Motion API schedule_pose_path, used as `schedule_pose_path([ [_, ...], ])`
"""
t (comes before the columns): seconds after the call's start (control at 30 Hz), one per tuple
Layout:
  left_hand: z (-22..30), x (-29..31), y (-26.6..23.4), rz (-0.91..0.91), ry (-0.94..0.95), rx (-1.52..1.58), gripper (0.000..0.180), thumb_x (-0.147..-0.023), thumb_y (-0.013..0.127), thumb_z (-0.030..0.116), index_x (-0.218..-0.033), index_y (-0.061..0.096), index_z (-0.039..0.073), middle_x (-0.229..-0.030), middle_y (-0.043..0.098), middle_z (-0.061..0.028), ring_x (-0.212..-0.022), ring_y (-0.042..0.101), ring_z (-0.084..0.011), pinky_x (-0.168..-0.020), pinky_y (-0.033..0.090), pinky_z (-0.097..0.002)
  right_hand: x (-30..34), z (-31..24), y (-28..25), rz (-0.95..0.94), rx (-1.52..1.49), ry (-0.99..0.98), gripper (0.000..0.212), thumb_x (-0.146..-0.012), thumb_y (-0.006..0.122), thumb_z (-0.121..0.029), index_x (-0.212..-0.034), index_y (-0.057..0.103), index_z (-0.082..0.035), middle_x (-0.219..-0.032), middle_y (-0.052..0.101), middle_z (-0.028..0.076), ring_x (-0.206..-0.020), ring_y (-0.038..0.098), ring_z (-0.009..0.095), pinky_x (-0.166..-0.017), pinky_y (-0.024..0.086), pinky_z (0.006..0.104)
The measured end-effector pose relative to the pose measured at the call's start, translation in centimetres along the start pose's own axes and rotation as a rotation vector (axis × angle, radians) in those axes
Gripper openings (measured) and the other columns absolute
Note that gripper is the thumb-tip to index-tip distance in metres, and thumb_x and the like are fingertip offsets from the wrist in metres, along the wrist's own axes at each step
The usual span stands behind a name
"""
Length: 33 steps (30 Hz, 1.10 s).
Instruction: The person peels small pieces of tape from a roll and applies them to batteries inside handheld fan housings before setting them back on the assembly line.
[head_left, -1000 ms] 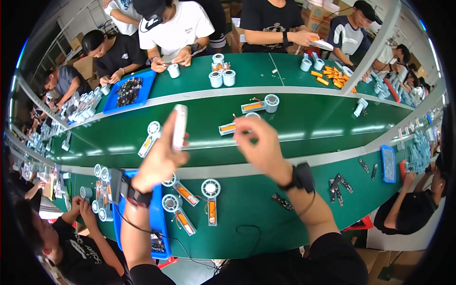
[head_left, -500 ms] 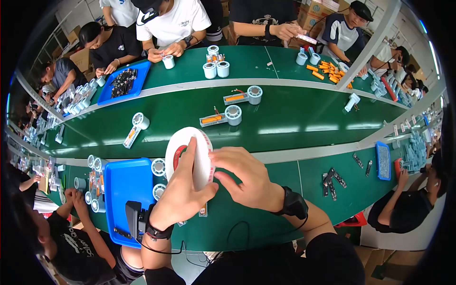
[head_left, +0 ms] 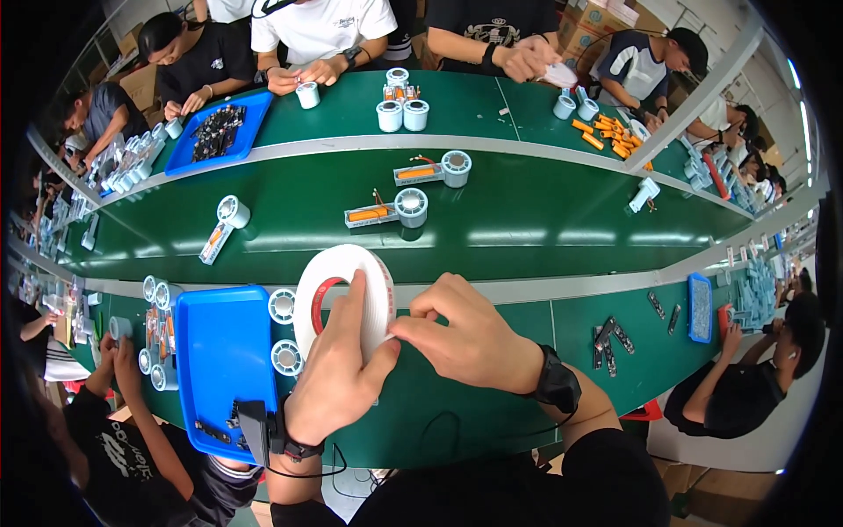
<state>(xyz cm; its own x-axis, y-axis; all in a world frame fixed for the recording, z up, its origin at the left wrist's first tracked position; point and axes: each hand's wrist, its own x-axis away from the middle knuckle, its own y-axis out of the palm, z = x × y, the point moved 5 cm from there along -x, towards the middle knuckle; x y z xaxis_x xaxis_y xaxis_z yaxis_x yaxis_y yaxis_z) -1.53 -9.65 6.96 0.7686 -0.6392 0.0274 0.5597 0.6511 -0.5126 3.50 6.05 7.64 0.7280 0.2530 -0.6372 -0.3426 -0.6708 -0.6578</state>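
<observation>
A white roll of tape [head_left: 338, 262] with a red-printed core stands tilted above the green table. My left hand [head_left: 338, 382] grips it, forefinger lying along its side and thumb at the lower right rim. At that same rim my right hand [head_left: 479, 338] pinches, thumb and forefinger together, at what appears to be the tape's edge; the loose end itself is too small to make out. Just left of the roll lie two pale-blue round housings [head_left: 282, 305] with vented faces. A blue tray [head_left: 224, 351] beside them holds several small dark circuit boards [head_left: 211, 431] near its front end.
Beyond a metal rail, a green belt [head_left: 527, 206] carries several pale-blue units with orange cells [head_left: 369, 213]. Several dark boards [head_left: 606, 342] lie on the table to my right, near a small blue bin [head_left: 700, 307]. Co-workers sit on the left, right and far sides. A black cable [head_left: 439, 417] crosses the table's front.
The roll has turned so more of its open core shows. My right thumb and forefinger, apart before, have closed at its rim. More dark boards show in the tray.
</observation>
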Motion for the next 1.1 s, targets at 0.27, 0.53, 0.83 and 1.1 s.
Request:
schedule_pose_path([
  [0.27,-4.5,4.4,-7.5,0.568,-0.098,0.264,0.076,-0.086,0.055,0.013,-0.154,0.03,-0.011,-0.135,0.056,-0.0252,-0.118,0.06,-0.0303,-0.101,0.046,-0.0382,-4.2,4.9,0.9,0.001,-0.827,0.362,0.013,-0.086,0.077,-0.004,-0.098,0.072,-0.007,-0.095,0.057,0.005,-0.083,0.056,0.018,-0.07,0.048,0.0288],
  [0.53,-2.5,2.6,-12.3,0.974,0.251,0.535,0.082,-0.086,0.06,0.03,-0.154,0.034,-0.008,-0.125,0.06,-0.0215,-0.08,0.059,-0.013,-0.076,0.045,-0.0259,-9.4,18.3,16.0,-0.087,-0.006,0.367,0.011,-0.086,0.076,-0.011,-0.097,0.077,-0.009,-0.126,0.063,0.013,-0.121,0.057,0.03,-0.097,0.048,0.0424],
  [0.83,-6.3,1.8,-11.7,0.963,0.183,0.838,0.085,-0.083,0.062,0.026,-0.155,0.032,-0.007,-0.125,0.061,-0.0207,-0.08,0.062,-0.015,-0.074,0.048,-0.0268,-11.0,20.8,21.2,-0.515,0.044,0.794,0.011,-0.082,0.077,-0.022,-0.089,0.082,-0.016,-0.107,0.075,0.013,-0.1,0.071,0.029,-0.093,0.051,0.0409],
  [1.1,-7.0,2.3,-12.4,0.943,0.176,0.947,0.085,-0.081,0.062,0.021,-0.155,0.032,-0.006,-0.125,0.061,-0.0203,-0.082,0.063,-0.0155,-0.075,0.049,-0.0266,-12.1,19.9,24.0,-0.478,0.179,0.783,0.009,-0.08,0.074,-0.024,-0.079,0.082,-0.02,-0.087,0.076,0.008,-0.09,0.069,0.032,-0.095,0.044,0.045],
])
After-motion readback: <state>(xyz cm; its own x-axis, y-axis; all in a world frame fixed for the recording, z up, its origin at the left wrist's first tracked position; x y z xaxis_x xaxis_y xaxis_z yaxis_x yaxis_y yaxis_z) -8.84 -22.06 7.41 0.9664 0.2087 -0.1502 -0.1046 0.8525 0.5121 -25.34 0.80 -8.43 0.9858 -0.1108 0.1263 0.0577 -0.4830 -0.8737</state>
